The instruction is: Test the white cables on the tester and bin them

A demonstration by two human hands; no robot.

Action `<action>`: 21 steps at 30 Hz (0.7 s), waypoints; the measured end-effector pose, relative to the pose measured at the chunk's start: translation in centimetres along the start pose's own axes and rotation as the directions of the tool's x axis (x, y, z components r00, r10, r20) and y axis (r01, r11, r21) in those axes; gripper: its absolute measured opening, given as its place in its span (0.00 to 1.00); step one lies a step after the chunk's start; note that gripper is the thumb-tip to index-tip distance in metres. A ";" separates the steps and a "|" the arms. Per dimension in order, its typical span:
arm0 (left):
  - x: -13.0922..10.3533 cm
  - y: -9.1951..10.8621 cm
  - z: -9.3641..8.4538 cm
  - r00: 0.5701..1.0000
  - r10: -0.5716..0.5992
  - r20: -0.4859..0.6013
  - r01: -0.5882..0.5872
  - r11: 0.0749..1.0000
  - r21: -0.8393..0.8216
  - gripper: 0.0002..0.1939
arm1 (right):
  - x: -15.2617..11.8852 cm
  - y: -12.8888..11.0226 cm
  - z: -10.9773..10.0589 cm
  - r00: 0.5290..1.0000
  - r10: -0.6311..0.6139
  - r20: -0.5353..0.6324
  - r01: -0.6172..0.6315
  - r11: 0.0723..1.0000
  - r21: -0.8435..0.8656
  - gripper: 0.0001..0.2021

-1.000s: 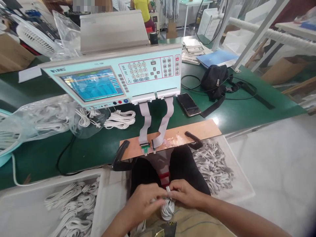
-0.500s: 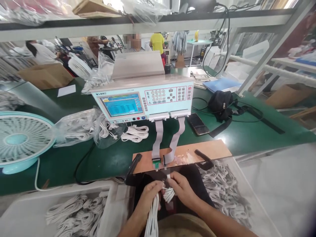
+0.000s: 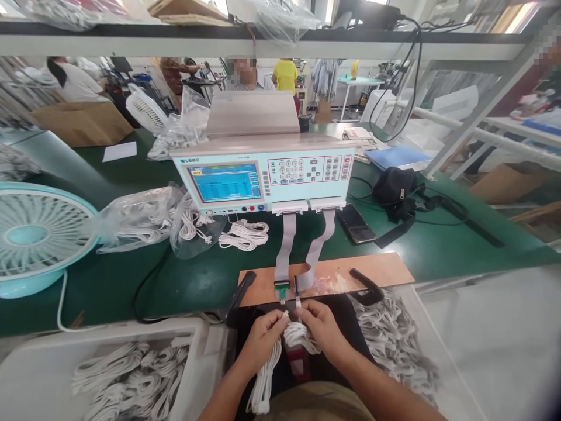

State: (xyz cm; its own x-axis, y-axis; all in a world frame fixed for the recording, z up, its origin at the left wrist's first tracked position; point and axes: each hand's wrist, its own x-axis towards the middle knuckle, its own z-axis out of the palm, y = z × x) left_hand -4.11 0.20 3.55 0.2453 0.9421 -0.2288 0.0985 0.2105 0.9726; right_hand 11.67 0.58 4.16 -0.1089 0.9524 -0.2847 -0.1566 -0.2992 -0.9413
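Observation:
A coiled white cable [image 3: 296,335] hangs between my hands, its two plug ends pinched in my fingers. My left hand [image 3: 264,336] grips one plug just below the green connector board [image 3: 281,290]; a second bundle of white cable [image 3: 265,380] hangs beneath that hand. With fingers closed, my right hand [image 3: 322,327] holds the other plug up at the dark connector [image 3: 297,287] of the right ribbon cable; whether it is fully seated I cannot tell. Both grey ribbon cables [image 3: 287,242] run up to a cable tester [image 3: 263,175] with a lit blue screen.
A wooden board [image 3: 381,268] lies along the table edge between two black clamps [image 3: 366,285]. White bins with cable bundles stand at left [image 3: 193,351] and right [image 3: 438,356]. A turquoise fan [image 3: 44,286], bagged cables [image 3: 135,225], a phone [image 3: 355,224] and a black bag [image 3: 394,187] occupy the table.
Both hands have moved up towards the connectors. The right-hand plug has come up to the right connector, and the left-hand plug is closer to the green board.

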 end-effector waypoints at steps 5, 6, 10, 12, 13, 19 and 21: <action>0.6 0.0 0.0 1.000 -0.002 -0.023 0.001 0.999 -0.034 0.14 | 0.1 -0.1 0.4 0.996 0.089 -0.006 -0.088 0.989 0.116 0.18; 0.7 -0.2 0.2 0.998 -0.009 -0.068 0.006 0.999 -0.049 0.14 | 0.2 -0.1 0.4 0.996 0.085 -0.005 -0.084 0.990 0.116 0.18; 0.8 -1.2 1.0 0.974 -0.096 -0.207 0.069 0.989 -0.133 0.15 | 0.2 -0.2 0.2 0.998 0.060 0.013 -0.061 0.994 0.090 0.18; 0.7 -1.4 1.3 0.968 -0.117 -0.222 0.081 0.983 -0.164 0.15 | 0.2 -0.2 0.2 0.998 0.062 0.022 -0.063 0.995 0.080 0.18; 0.6 -1.5 1.4 0.967 -0.117 -0.228 0.077 0.982 -0.175 0.15 | 0.2 -0.2 0.2 0.998 0.063 0.025 -0.065 0.995 0.079 0.18; 0.5 -1.7 2.1 0.950 -0.092 -0.300 0.024 0.975 -0.222 0.17 | 0.3 -0.1 0.1 0.998 0.058 0.032 -0.061 0.994 0.093 0.17; 0.5 -1.7 2.5 0.936 -0.109 -0.336 0.020 0.966 -0.257 0.16 | 0.2 -0.1 0.2 0.998 0.051 0.047 -0.056 0.991 0.118 0.17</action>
State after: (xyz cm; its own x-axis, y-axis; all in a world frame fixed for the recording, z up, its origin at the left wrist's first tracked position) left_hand -1.72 -0.38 1.65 -0.1055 0.9462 -0.3059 -0.1479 0.2893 0.9457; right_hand 11.51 0.85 4.25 -0.1626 0.9321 -0.3236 -0.2647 -0.3571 -0.8958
